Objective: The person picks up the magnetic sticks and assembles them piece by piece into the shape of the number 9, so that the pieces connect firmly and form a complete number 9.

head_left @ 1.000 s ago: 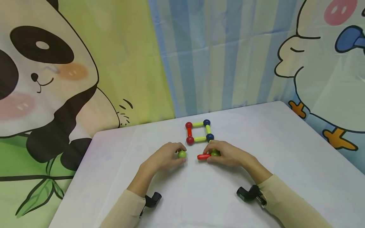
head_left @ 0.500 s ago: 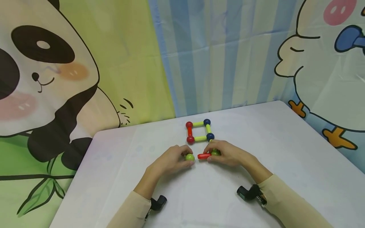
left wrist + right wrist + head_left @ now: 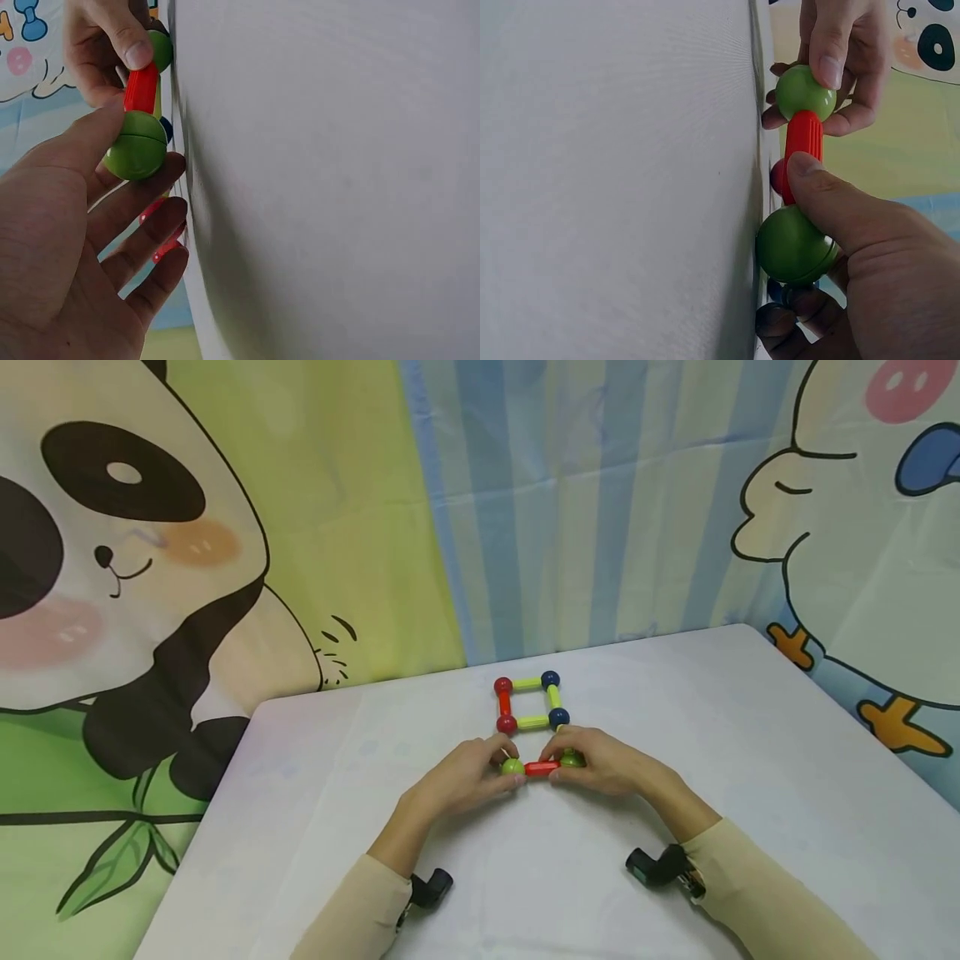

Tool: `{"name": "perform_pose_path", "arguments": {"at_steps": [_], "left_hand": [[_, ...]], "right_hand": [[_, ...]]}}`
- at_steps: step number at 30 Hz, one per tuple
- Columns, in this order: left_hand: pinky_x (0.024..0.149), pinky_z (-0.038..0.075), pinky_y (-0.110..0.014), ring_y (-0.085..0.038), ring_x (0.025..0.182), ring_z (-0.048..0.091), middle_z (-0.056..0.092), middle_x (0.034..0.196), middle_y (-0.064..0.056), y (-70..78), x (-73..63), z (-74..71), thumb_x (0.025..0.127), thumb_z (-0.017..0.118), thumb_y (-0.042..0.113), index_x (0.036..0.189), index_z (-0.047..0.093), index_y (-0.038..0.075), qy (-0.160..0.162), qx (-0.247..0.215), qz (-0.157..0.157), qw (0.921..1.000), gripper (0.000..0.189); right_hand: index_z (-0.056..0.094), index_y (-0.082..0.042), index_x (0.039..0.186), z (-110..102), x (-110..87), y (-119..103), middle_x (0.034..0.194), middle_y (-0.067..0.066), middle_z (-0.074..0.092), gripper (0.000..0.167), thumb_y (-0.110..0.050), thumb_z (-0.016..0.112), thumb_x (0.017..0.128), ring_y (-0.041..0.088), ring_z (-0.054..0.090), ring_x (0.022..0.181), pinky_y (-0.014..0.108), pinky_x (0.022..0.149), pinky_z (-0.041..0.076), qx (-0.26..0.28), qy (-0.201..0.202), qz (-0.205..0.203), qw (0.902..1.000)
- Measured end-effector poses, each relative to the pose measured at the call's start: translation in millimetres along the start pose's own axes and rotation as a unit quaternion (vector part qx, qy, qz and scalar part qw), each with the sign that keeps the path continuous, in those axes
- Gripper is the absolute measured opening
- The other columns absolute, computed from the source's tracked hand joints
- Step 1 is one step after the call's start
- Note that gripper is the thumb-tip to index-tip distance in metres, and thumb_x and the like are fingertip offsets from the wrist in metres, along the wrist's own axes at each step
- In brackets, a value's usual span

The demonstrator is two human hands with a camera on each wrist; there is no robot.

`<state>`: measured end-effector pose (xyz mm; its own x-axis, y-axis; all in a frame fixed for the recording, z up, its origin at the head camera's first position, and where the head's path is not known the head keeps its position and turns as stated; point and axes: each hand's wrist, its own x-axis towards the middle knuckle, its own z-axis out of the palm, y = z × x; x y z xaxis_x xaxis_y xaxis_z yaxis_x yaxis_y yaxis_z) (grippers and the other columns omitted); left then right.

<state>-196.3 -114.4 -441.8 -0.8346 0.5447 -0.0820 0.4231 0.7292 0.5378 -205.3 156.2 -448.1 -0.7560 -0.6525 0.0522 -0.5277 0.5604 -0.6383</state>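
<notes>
My left hand (image 3: 457, 777) pinches a green ball (image 3: 136, 146) between thumb and index finger, its other fingers spread loosely. That ball meets the left end of a ridged red rod (image 3: 542, 768). At the rod's other end is a second green ball (image 3: 795, 246), held by my right hand (image 3: 607, 764), whose thumb lies on the rod by the ball. Just beyond the hands lies a square of rods and balls: two red balls (image 3: 507, 724), two dark blue balls (image 3: 551, 680), a red rod (image 3: 505, 703) and yellow-green rods (image 3: 533, 722). A bit of yellow-green rod shows between the nearer blue ball and my right fingers.
Everything lies on a white-covered table (image 3: 360, 810). Behind it hangs a cloth backdrop (image 3: 525, 510) with a panda and another cartoon animal. Black wrist cameras (image 3: 431, 888) are strapped at both sleeves.
My left hand has moved right with its green ball, bringing it up to the red rod's free end. My right hand has stayed nearly in place. The view has shifted slightly.
</notes>
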Motion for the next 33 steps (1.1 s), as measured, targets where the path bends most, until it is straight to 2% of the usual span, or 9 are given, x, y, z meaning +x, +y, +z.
{"name": "perform_pose_path", "arguments": {"at_steps": [5, 11, 17, 24, 29, 33], "left_hand": [[0.096, 0.052, -0.038, -0.013, 0.105, 0.063, 0.070, 0.111, 0.006, 1.5, 3.1, 1.5, 0.095, 0.070, 0.047, 0.126, 0.059, 0.026, -0.002, -0.001, -0.010, 0.9999, 0.038], [0.097, 0.052, -0.036, -0.011, 0.104, 0.062, 0.068, 0.110, 0.008, -1.7, -1.3, 2.7, 0.097, 0.070, 0.045, 0.126, 0.060, 0.023, -0.002, -0.007, -0.004, 1.0000, 0.037], [0.096, 0.052, -0.037, -0.011, 0.103, 0.062, 0.068, 0.110, 0.007, -5.5, -4.9, 4.8, 0.097, 0.071, 0.039, 0.125, 0.062, 0.021, 0.009, -0.008, 0.000, 0.9999, 0.035], [0.099, 0.051, -0.035, -0.009, 0.107, 0.062, 0.068, 0.114, 0.009, -8.7, -5.7, 9.1, 0.098, 0.069, 0.041, 0.127, 0.062, 0.022, 0.015, -0.003, 0.009, 0.9998, 0.036], [0.104, 0.049, -0.037, -0.012, 0.116, 0.061, 0.066, 0.125, 0.009, -8.6, -7.7, 7.2, 0.098, 0.068, 0.044, 0.131, 0.061, 0.021, 0.030, -0.010, 0.005, 0.9995, 0.041], [0.105, 0.049, -0.039, -0.013, 0.118, 0.060, 0.066, 0.126, 0.006, -10.6, -11.7, 3.7, 0.096, 0.069, 0.046, 0.132, 0.061, 0.020, 0.036, -0.015, 0.003, 0.9992, 0.045]], "right_hand": [[0.072, -0.024, 0.115, 1, 0.8, 3, 0.104, -0.006, 0.064, 0.019, -0.030, 0.074, 0.096, 0.015, 0.054, 0.095, 0.033, 0.085, 0.046, 0.003, 0.002, -0.001, 1.0000], [0.073, -0.025, 0.113, 5, 2.7, 1, 0.106, -0.007, 0.064, 0.018, -0.029, 0.075, 0.095, 0.015, 0.054, 0.096, 0.033, 0.086, 0.046, 0.007, 0.000, 0.006, 1.0000], [0.073, -0.024, 0.112, 7, 5.5, 1, 0.105, -0.007, 0.065, 0.017, -0.027, 0.075, 0.095, 0.015, 0.055, 0.096, 0.033, 0.086, 0.047, 0.005, 0.002, -0.008, 1.0000], [0.073, -0.027, 0.114, 6, 5.2, 1, 0.108, -0.007, 0.061, 0.021, -0.033, 0.076, 0.095, 0.015, 0.053, 0.093, 0.031, 0.082, 0.046, 0.002, -0.005, 0.015, 0.9999], [0.069, -0.022, 0.125, -4, 2.4, 3, 0.123, -0.001, 0.056, 0.032, -0.036, 0.072, 0.097, 0.018, 0.054, 0.086, 0.030, 0.073, 0.048, 0.017, 0.030, 0.031, 0.9989], [0.065, -0.019, 0.133, -10, -1.2, 6, 0.130, 0.001, 0.054, 0.040, -0.039, 0.070, 0.098, 0.017, 0.055, 0.086, 0.030, 0.073, 0.050, 0.015, 0.051, 0.042, 0.9977]]}}
